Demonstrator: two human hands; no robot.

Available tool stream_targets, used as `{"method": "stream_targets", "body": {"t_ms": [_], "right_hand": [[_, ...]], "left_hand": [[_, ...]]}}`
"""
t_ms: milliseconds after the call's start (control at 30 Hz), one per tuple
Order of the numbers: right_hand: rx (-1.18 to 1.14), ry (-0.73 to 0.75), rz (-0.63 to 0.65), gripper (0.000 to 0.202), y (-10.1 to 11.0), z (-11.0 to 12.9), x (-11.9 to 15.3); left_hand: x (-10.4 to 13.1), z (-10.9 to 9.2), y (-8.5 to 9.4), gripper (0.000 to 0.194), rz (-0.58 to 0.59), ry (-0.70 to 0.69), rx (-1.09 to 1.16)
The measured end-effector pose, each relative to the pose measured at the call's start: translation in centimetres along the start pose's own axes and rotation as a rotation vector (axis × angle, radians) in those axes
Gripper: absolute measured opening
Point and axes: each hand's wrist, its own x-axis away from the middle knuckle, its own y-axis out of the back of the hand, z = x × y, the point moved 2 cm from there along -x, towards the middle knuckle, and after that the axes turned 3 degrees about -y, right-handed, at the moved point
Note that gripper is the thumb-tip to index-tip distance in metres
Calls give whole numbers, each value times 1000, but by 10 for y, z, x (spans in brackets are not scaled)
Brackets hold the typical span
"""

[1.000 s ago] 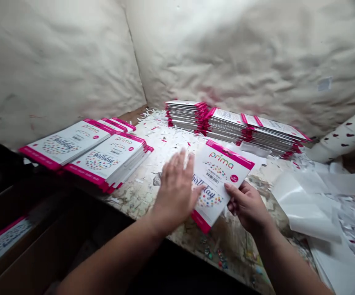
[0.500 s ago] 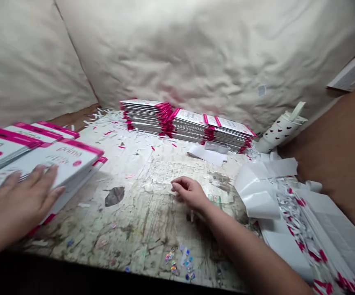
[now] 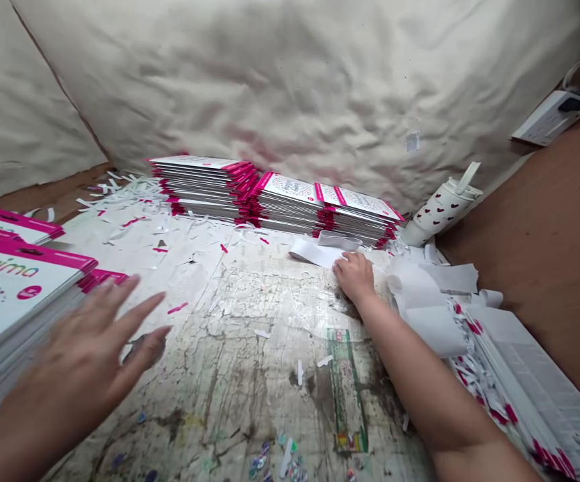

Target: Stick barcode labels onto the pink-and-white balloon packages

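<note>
My left hand [image 3: 104,341] is held over the left side of the table, fingers spread and a little blurred, with nothing in it. Just beside it stands a pile of white and pink printed packets [image 3: 23,288], marked "prima" on top. Further off, my right hand [image 3: 355,276] has its fingers curled down at the near end of a folded white paper strip [image 3: 315,252] and closed on it; the fingertips are partly hidden. Behind the strip, stacks of the same pink-edged packets [image 3: 290,209] line the back of the table.
A white tumbler with dark hearts [image 3: 438,211] leans at the back right. Loose white sheets [image 3: 425,304], shreds and more packets [image 3: 531,388] lie along the right. Paper scraps and shiny confetti [image 3: 280,458] dot the worn tabletop [image 3: 250,348]. A power strip [image 3: 546,120] hangs upper right.
My left hand has come off the top of the packet pile and moved right. My right hand has gone forward and right to the white strip. The view has shifted rightward.
</note>
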Motion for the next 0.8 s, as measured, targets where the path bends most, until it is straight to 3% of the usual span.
{"method": "stream_targets", "body": {"t_ms": [100,200,367,433,500,600,700,800], "right_hand": [[15,-2,6,40,-3,2,0],[-13,15,35,28,-2,1,-2],[-150,-66,53,37,7,-7,-12],[-249,-98,84,32,13,-8,-16],[-388,-107,148,26,19,-5,-16],[-623,-78,303,37,27,8,-5],[-844,-14,440,45,35,22,13],[-1167,7,566,43,40,29,25]], "left_hand": [[-18,-24,-18,42,32,-99,-35],[-36,-44,-34,43,92,-148,-8],[-77,-85,-57,40,210,-240,158],[-98,-105,-67,38,250,-238,257],[-117,-124,-77,35,265,-209,369],[-135,-147,-90,39,248,-168,485],[-139,-159,-97,51,246,-142,568],[-137,-163,-94,50,282,-112,856]]}}
